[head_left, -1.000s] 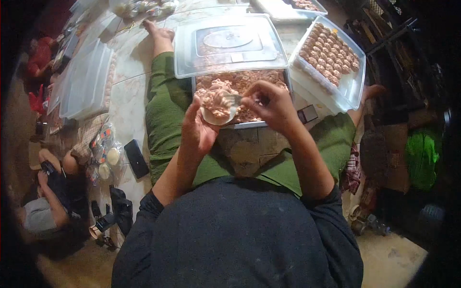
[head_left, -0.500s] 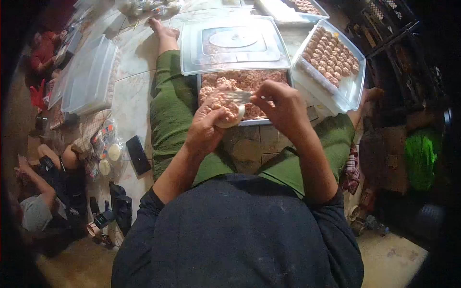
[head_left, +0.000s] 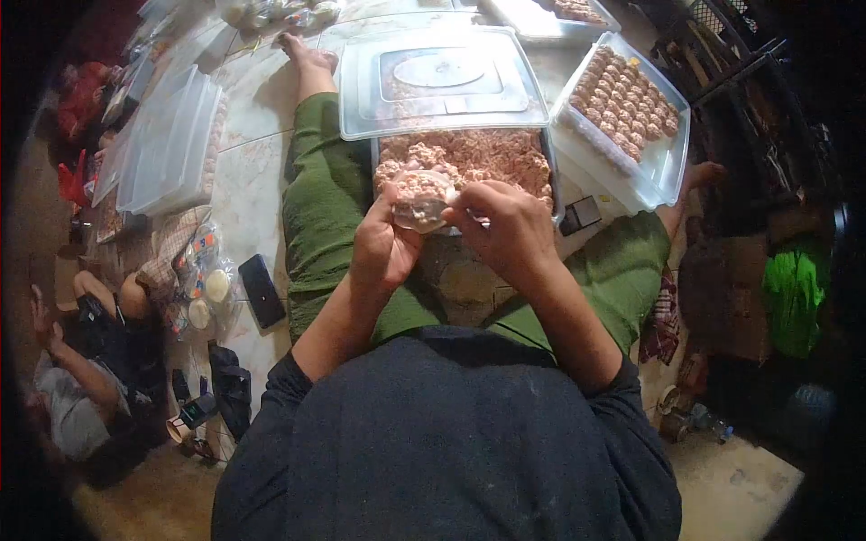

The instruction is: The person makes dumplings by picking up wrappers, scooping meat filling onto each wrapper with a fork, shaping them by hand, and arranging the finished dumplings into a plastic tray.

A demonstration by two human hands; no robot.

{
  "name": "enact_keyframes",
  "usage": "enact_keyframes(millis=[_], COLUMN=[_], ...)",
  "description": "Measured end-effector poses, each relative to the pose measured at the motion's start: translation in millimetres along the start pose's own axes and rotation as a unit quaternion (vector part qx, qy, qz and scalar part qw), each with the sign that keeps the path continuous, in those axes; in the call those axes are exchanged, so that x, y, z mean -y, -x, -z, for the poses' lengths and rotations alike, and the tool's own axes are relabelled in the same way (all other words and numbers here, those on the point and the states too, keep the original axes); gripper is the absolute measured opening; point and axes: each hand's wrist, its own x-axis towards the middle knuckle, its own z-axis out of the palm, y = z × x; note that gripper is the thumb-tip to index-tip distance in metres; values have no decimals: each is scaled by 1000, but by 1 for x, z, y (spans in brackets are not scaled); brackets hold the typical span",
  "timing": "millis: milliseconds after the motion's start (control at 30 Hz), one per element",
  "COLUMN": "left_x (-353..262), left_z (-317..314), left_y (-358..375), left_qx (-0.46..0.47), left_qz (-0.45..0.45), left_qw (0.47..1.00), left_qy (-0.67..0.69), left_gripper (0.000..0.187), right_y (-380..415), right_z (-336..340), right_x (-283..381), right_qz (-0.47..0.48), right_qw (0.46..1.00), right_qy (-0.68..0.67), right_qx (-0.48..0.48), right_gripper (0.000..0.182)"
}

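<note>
In my left hand (head_left: 383, 248) rests a lump of pinkish minced filling (head_left: 420, 186) with a thin, translucent round dumpling wrapper (head_left: 419, 215) at its near side. The fingers of this hand curl around it from the left and below. My right hand (head_left: 505, 225) is closed in a pinch at the wrapper's right edge; its fingertips partly hide what they grip. Both hands are over the near edge of a tub of minced filling (head_left: 501, 158). More filling is heaped at the tub's left side, behind my left hand.
A clear lid (head_left: 442, 108) lies over the tub's far part. At right, a tray (head_left: 667, 185) holds rows of dumplings (head_left: 622, 104). Stacked containers (head_left: 167, 144), bagged wrappers (head_left: 215, 287) and a phone (head_left: 262, 291) lie at left. Another person (head_left: 81, 397) sits at far left.
My right hand has moved slightly left and down toward my left hand. The pale stretched piece between the hands no longer shows; the translucent wrapper now lies against the filling.
</note>
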Motion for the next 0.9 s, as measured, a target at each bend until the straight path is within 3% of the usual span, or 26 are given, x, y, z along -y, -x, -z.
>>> enact_keyframes(millis=[100, 133, 200, 233, 333, 467, 533, 633, 733, 767, 900], left_x=[-8, -11, -13, -12, -4, -12, -18, -16, -11, -12, -16], left_z=[-5, -7, -10, -9, -1, 13, 15, 17, 17, 16, 13], left_y=[-4, -2, 1, 1, 0, -4, -6, -5, -5, -4, -2], left_qx=[-78, -42, 33, 42, 4, -5, 0, 39, 9, -11, 3], left_qz=[-22, -20, -16, 1, -31, -33, -44, -65, -57, -47, -70], left_qw=[997, 999, 998, 997, 995, 999, 998, 996, 988, 988, 996], left_qy=[-2, 17, 54, 69, -95, -25, -47, -50, -141, -145, -53], left_gripper=[53, 54, 57, 49, 41, 42, 51, 54, 58, 60, 54], right_y=[0, -2, -3, -2, -3, -11, -22, -37, -58, -67, -69], right_z=[6, 10, 9, 1, 0, 20, 32, 23, -2, -8, -34], right_x=[0, 0, -4, -12, -23, -54, -80, -139, -159, -159, -148], right_qz=[14, 21, -5, -11, -25, -110, -170, -112, -105, -137, -114], right_qw=[997, 994, 998, 998, 998, 990, 984, 947, 934, 897, 920], right_qy=[-30, -47, -58, -62, -57, -34, 18, 296, 329, 368, 346], right_qx=[-76, -100, -33, -2, 32, 85, 51, 55, 93, 201, 144], right_gripper=[15, 15, 14, 14, 14, 14, 12, 11, 12, 15, 16])
